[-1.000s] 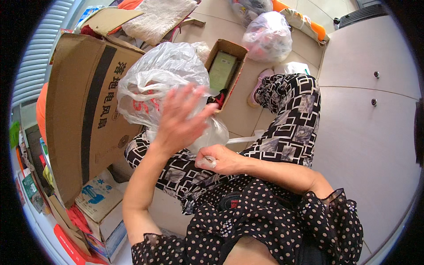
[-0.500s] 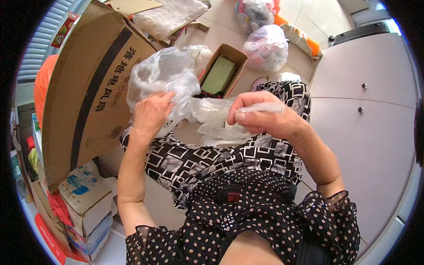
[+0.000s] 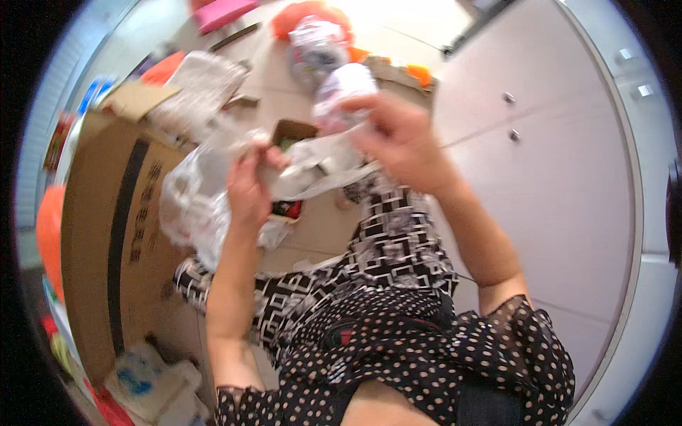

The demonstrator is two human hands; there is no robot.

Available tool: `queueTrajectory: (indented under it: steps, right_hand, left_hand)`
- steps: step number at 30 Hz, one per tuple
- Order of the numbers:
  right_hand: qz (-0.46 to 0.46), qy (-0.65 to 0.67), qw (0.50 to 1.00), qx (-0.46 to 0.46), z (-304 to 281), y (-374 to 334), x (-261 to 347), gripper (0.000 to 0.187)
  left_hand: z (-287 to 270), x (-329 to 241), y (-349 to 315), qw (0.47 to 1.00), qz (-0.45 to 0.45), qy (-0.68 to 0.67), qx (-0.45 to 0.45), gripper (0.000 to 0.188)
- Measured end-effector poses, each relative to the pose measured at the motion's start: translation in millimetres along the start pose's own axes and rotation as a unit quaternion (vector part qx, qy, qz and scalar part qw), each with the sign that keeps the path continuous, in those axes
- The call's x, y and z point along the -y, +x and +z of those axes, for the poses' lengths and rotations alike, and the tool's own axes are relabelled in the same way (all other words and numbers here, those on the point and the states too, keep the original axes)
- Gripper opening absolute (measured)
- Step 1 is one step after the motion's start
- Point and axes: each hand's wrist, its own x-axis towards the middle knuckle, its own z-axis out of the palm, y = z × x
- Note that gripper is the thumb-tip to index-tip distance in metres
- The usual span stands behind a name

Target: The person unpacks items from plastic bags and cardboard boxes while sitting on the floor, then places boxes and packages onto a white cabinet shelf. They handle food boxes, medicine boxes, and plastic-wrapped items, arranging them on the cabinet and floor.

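Smooth pale floor tiles (image 3: 323, 226) show; stiff brown cardboard (image 3: 99, 241) walls the left. Left hand (image 3: 249, 184) and right hand (image 3: 401, 142), grips closed, stretch a crinkled translucent bag (image 3: 323, 167), partly hiding an open carton (image 3: 292, 130).

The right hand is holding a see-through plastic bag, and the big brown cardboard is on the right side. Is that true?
Not quite: the head view shows the cardboard on the left side. The right hand is holding the plastic bag.
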Motion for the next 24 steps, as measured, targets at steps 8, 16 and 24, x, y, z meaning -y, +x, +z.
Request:
queueTrajectory:
  steps: [8,16,24]
  right_hand:
    - [-0.075,-0.005,0.995,0.069,80,-5,-5,0.019]
    - [-0.216,-0.045,0.959,0.18,114,-27,-1,0.017]
    - [0.001,0.081,0.991,-0.107,31,-52,-115,0.032]
  left_hand:
    - [4,-25,-52,0.818,-0.199,0.534,0.078,0.046]
    - [-34,-11,-102,0.845,-0.137,0.509,-0.085,0.045]
    - [38,-39,-49,0.862,-0.318,0.321,-0.229,0.041]
